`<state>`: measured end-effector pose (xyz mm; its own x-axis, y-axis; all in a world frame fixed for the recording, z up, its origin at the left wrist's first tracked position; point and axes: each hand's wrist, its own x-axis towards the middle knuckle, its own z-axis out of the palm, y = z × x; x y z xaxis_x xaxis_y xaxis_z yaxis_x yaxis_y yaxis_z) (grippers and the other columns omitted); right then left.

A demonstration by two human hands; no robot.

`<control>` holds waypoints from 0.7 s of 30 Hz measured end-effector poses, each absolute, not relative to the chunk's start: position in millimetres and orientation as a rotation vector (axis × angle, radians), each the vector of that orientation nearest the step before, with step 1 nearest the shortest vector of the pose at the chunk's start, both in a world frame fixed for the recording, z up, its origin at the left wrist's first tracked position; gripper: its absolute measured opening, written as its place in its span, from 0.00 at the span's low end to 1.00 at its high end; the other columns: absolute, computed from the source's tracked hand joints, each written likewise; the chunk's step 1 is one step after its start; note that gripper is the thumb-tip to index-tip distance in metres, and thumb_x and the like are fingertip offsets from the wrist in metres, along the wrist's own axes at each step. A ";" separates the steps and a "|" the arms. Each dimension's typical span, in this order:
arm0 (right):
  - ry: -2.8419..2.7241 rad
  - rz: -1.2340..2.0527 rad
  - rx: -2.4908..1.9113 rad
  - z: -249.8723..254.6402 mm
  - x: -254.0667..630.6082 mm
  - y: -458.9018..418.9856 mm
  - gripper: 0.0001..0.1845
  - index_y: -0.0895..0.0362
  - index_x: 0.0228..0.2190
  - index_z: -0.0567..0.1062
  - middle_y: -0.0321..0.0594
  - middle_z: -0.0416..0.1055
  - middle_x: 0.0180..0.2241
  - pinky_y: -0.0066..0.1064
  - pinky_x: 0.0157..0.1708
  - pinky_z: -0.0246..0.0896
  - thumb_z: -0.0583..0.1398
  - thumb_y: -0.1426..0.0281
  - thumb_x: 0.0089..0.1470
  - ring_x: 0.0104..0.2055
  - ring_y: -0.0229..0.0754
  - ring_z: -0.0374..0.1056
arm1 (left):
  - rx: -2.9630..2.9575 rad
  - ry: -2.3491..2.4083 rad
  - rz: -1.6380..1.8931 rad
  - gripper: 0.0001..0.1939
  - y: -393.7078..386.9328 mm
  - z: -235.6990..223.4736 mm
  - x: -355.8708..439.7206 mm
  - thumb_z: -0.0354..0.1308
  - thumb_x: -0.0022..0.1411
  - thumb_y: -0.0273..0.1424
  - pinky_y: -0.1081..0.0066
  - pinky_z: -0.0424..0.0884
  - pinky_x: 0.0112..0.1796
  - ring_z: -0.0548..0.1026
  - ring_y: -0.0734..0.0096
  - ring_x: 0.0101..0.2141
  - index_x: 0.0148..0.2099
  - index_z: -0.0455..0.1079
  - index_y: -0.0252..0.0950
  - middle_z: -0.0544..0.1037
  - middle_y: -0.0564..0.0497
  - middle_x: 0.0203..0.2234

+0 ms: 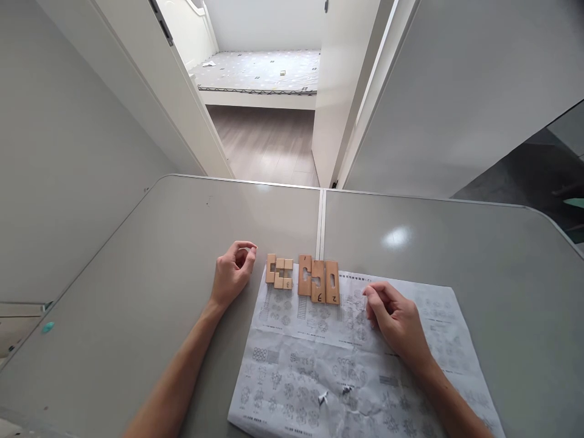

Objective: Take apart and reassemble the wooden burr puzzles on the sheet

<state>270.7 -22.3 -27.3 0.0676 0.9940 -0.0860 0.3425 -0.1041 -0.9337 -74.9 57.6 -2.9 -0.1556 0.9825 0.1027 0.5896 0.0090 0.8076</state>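
Several wooden puzzle pieces lie at the far edge of a printed instruction sheet (365,365) on a grey table (137,274). A pale notched group (280,272) sits on the left. Three darker flat pieces (318,280), marked with numbers, lie side by side on the right. My left hand (232,274) rests on the table just left of the pale group, fingers curled with thumb and forefinger pinched together, nothing visible in them. On the sheet, right of the darker pieces, my right hand (396,319) rests loosely curled and holds nothing.
The table is two grey tops joined by a seam (321,225). Grey walls stand close on the left and right. Beyond the far edge an open doorway (264,140) shows a wood floor and a mattress (260,73).
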 end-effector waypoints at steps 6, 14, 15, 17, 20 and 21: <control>-1.380 1.046 -1.568 -27.0 271.0 -21.3 0.22 0.52 0.32 0.75 0.32 0.69 0.19 0.29 0.20 0.65 0.59 0.49 0.70 0.18 0.39 0.65 | 1.614 1.800 1.012 0.13 58.1 -3.1 -75.1 0.58 0.70 0.44 0.72 0.58 0.26 0.58 0.74 0.21 0.41 0.74 0.40 0.60 0.60 0.19; -1.374 1.054 -1.567 -30.3 271.2 -22.4 0.22 0.52 0.33 0.75 0.32 0.69 0.19 0.30 0.21 0.64 0.59 0.49 0.70 0.18 0.39 0.65 | 1.629 1.789 1.006 0.12 58.4 -2.3 -73.9 0.58 0.70 0.42 0.72 0.58 0.26 0.57 0.74 0.21 0.41 0.74 0.40 0.59 0.61 0.19; -1.373 1.054 -1.567 -30.2 271.0 -22.4 0.21 0.52 0.33 0.75 0.32 0.68 0.19 0.30 0.21 0.64 0.59 0.50 0.70 0.18 0.39 0.65 | 1.629 1.788 1.008 0.12 58.4 -2.2 -74.0 0.58 0.70 0.42 0.72 0.58 0.26 0.57 0.74 0.21 0.41 0.74 0.40 0.59 0.61 0.19; -1.378 1.057 -1.568 -29.8 270.9 -22.4 0.21 0.52 0.33 0.75 0.32 0.68 0.19 0.30 0.21 0.64 0.59 0.50 0.71 0.19 0.39 0.65 | 1.629 1.785 1.012 0.12 58.5 -2.8 -74.6 0.58 0.70 0.43 0.72 0.58 0.27 0.57 0.74 0.21 0.41 0.74 0.40 0.59 0.60 0.19; -1.386 1.060 -1.567 -29.1 271.1 -22.1 0.21 0.52 0.33 0.75 0.32 0.68 0.19 0.30 0.21 0.64 0.59 0.51 0.70 0.19 0.39 0.65 | 1.630 1.783 1.010 0.13 58.7 -5.0 -75.7 0.58 0.70 0.43 0.72 0.59 0.27 0.58 0.73 0.22 0.41 0.74 0.39 0.60 0.60 0.19; -1.386 1.058 -1.567 -29.0 271.2 -22.1 0.21 0.52 0.33 0.75 0.32 0.68 0.19 0.30 0.21 0.64 0.59 0.50 0.70 0.19 0.39 0.65 | 1.630 1.784 1.009 0.13 58.8 -5.6 -75.8 0.58 0.70 0.43 0.72 0.59 0.27 0.58 0.73 0.22 0.41 0.74 0.39 0.60 0.60 0.19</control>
<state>271.2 -22.1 -29.0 0.0600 0.9942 -0.0895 0.3485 -0.1049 -0.9314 -75.8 58.8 -5.6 -0.1431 0.9839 0.1071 0.5988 -0.0001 0.8009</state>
